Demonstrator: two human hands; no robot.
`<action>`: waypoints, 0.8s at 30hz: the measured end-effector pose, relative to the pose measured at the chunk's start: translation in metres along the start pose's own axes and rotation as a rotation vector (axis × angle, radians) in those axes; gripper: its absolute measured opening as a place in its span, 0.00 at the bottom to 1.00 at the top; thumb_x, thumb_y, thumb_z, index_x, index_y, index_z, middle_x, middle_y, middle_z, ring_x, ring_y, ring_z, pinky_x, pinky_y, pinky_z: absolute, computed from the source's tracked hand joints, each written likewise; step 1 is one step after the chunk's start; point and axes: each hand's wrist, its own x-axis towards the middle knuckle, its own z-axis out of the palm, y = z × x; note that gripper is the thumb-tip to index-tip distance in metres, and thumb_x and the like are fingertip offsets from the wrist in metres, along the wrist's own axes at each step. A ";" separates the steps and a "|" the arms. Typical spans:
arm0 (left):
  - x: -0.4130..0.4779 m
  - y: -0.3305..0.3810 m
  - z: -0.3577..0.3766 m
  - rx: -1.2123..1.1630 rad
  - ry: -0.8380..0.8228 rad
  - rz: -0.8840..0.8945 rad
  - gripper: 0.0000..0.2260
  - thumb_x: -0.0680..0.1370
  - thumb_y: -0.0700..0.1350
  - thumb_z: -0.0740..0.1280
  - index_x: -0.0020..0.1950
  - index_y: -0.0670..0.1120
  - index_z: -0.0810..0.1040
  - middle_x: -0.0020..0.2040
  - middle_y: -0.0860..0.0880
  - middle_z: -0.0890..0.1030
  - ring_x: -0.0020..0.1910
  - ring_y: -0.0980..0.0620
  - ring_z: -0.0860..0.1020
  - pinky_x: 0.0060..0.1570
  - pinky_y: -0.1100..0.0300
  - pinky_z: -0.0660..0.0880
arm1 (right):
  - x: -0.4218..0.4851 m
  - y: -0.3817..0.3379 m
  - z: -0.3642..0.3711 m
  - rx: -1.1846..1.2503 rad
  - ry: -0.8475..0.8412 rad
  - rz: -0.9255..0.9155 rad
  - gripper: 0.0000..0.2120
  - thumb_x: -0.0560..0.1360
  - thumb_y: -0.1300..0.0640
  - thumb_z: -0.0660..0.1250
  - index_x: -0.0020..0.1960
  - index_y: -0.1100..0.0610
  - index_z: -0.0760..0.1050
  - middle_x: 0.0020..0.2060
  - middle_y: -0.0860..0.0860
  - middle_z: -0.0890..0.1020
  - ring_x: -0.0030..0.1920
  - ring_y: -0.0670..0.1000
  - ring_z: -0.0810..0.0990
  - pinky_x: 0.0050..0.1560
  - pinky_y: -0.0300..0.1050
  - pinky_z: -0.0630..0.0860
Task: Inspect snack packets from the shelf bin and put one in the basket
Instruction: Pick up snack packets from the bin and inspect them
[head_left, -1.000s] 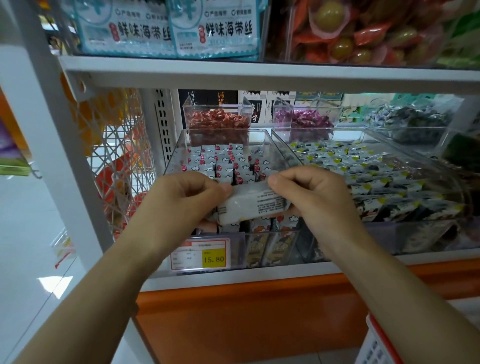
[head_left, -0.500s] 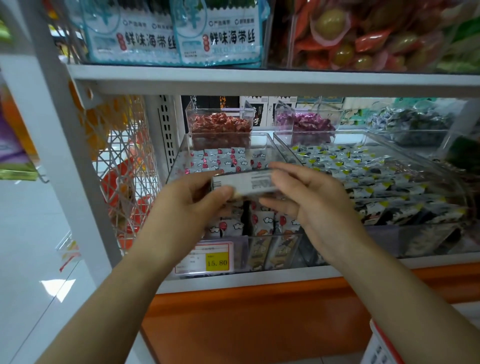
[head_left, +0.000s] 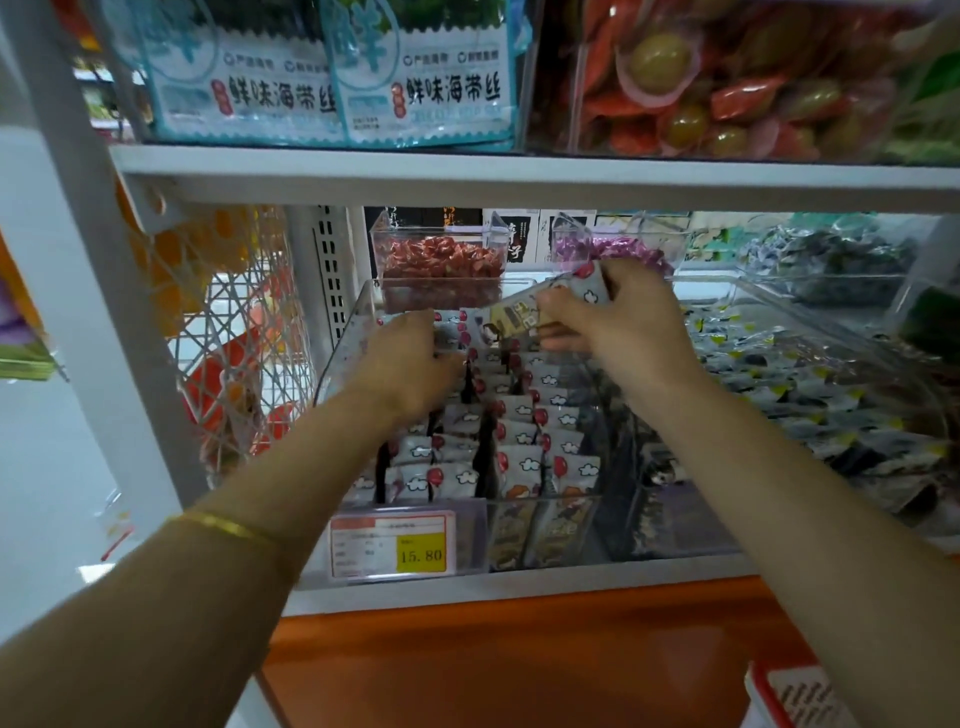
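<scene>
A white shelf (head_left: 519, 590) is lined with a clear bin (head_left: 550, 530) of snack packets (head_left: 519, 434). One packet (head_left: 519, 314) is pinched by the right hand (head_left: 626, 332) over the bin's back; the left hand (head_left: 410, 361) is set among them, its grip hidden.

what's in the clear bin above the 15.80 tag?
Rows of grey cloud-print snack packets. The left hand covers the rear-left ones; lower layers are hidden.

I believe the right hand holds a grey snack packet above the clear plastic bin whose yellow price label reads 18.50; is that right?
Not quite: in the head view the yellow price label reads 15.80, not 18.50. The right hand does hold a grey snack packet above the clear plastic bin.
</scene>
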 end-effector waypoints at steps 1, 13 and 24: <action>0.013 -0.004 0.003 0.061 -0.025 -0.025 0.04 0.78 0.44 0.62 0.49 0.43 0.71 0.50 0.42 0.77 0.48 0.47 0.74 0.43 0.58 0.67 | 0.006 0.001 0.000 0.002 -0.007 0.014 0.16 0.74 0.62 0.68 0.58 0.68 0.71 0.46 0.59 0.81 0.32 0.46 0.82 0.35 0.38 0.81; 0.084 -0.045 0.031 0.118 -0.186 -0.214 0.26 0.77 0.58 0.57 0.65 0.39 0.68 0.61 0.36 0.73 0.59 0.36 0.74 0.59 0.42 0.72 | 0.039 0.013 0.012 0.060 -0.076 0.116 0.12 0.76 0.64 0.66 0.57 0.68 0.69 0.45 0.60 0.80 0.32 0.49 0.81 0.34 0.38 0.81; 0.063 -0.039 0.019 0.385 -0.285 -0.199 0.29 0.79 0.62 0.45 0.71 0.45 0.64 0.68 0.36 0.68 0.67 0.35 0.65 0.68 0.39 0.61 | 0.067 0.004 0.050 0.021 -0.094 0.049 0.07 0.73 0.63 0.69 0.45 0.61 0.71 0.38 0.52 0.78 0.28 0.45 0.81 0.31 0.36 0.80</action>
